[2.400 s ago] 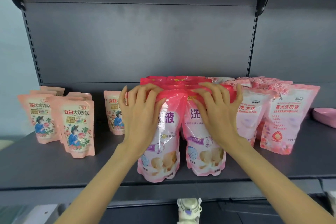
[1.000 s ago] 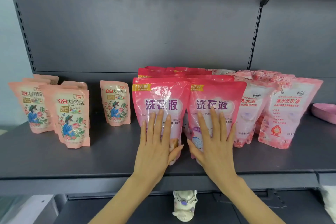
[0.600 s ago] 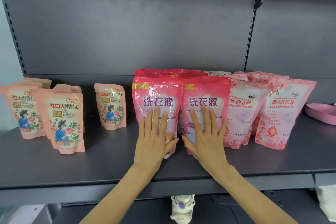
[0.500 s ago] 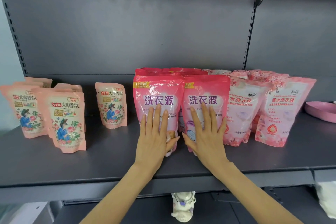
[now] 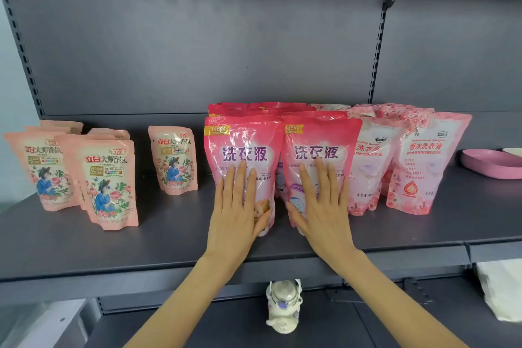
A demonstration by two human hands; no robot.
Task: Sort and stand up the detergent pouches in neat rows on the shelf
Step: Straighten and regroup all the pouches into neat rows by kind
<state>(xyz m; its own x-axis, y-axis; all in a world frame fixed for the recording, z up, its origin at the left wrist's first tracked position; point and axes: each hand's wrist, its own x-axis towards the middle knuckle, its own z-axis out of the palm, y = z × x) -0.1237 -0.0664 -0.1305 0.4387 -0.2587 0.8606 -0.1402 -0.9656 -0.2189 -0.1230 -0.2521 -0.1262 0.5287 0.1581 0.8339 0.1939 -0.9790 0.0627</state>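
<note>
Both hands lie flat on the fronts of two bright pink detergent pouches that stand upright side by side on the grey shelf (image 5: 169, 237). The left hand (image 5: 238, 209) presses on the left pouch (image 5: 243, 138) with straight fingers, slightly spread, and the thumb lies on the lower right part of this pouch. The right hand (image 5: 322, 206) presses in the same way on the right pouch (image 5: 320, 135), its fingers straight and a little apart. The two pouches touch each other between the hands. Behind them, beyond the fingertips, more bright pink pouches (image 5: 254, 107) stand in rows. Just to the right of the right hand stand pale rose pouches (image 5: 426, 161), upright. Further right lies a pink tray (image 5: 491, 164). To the left of the left hand, a little apart, stands one small peach pouch (image 5: 173, 158), and further left a group of the same peach pouches (image 5: 108, 178). Below the wrists, under the shelf edge, a small white bottle (image 5: 284, 308) is visible.
</note>
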